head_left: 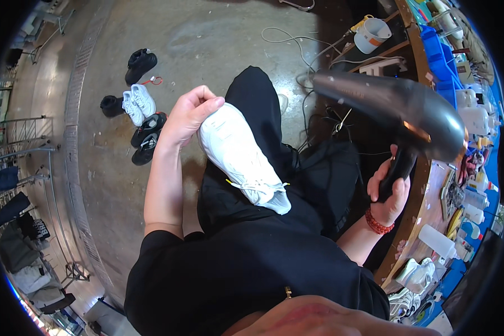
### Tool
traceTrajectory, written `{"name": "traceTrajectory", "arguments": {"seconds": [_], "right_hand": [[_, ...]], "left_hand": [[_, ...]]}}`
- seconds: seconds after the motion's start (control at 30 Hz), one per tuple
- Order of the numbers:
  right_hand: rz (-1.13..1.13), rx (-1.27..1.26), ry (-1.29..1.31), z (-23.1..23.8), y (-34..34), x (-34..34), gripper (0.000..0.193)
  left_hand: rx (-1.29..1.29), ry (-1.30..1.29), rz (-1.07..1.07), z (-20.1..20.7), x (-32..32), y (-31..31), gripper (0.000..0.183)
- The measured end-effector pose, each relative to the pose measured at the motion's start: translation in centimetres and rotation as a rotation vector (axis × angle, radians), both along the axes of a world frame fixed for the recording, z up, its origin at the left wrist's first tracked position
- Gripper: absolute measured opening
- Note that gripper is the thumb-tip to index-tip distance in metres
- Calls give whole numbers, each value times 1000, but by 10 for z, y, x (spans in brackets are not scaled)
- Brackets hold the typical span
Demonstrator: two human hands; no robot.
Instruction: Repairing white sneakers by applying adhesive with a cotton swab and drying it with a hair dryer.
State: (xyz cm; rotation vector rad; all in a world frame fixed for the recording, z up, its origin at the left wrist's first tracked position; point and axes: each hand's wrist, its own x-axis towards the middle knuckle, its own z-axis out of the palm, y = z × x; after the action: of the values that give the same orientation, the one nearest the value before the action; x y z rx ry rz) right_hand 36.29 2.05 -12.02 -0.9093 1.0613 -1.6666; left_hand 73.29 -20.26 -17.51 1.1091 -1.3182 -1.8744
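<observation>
My left hand [193,112] grips a white sneaker [238,148] by its toe end, thumb on top and fingers curled round the edge. The shoe lies slantwise over my lap, its heel toward my body and its white laces near the ankle opening. My right hand [389,187], with a red beaded bracelet at the wrist, is wrapped round the handle of a dark hair dryer [397,106]. The dryer is held up at the right, its nozzle pointing left above the far side of my lap, apart from the shoe. Whether it is running, I cannot tell.
Pairs of black shoes [141,61] and white sneakers [139,105] stand on the floor at left. A workbench [417,235] on the right carries bottles, blue bins [438,53] and more shoes. Beyond my knees, a white bucket [372,36] sits near loose cables [302,47]. Clothes racks line the far left.
</observation>
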Motion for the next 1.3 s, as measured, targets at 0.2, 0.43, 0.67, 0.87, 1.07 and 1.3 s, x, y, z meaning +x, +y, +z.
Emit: {"name": "traceTrajectory", "arguments": {"seconds": [0.2,0.43,0.67,0.87,1.07,1.3], "right_hand": [[-494,207,385,15,-87,-23,30],[-631,135,296,-31,-233,-118,24],[-715,383,495,-104,-322,-190,32],[-595,439,458,-167,-341,-227,41],[-1024,153,1408,-139,-326,-180,60],[143,117,397,-71,-211,79,45]], "left_hand": [[-25,-20,-3,0,2,5,20],[-42,-37,-18,-6,4,6,19],[-64,-106,9,0,5,8,19],[4,-97,1,2,10,5,21],[0,-116,3,1,11,5,22],[-13,-113,-25,1,3,-1,21]]}}
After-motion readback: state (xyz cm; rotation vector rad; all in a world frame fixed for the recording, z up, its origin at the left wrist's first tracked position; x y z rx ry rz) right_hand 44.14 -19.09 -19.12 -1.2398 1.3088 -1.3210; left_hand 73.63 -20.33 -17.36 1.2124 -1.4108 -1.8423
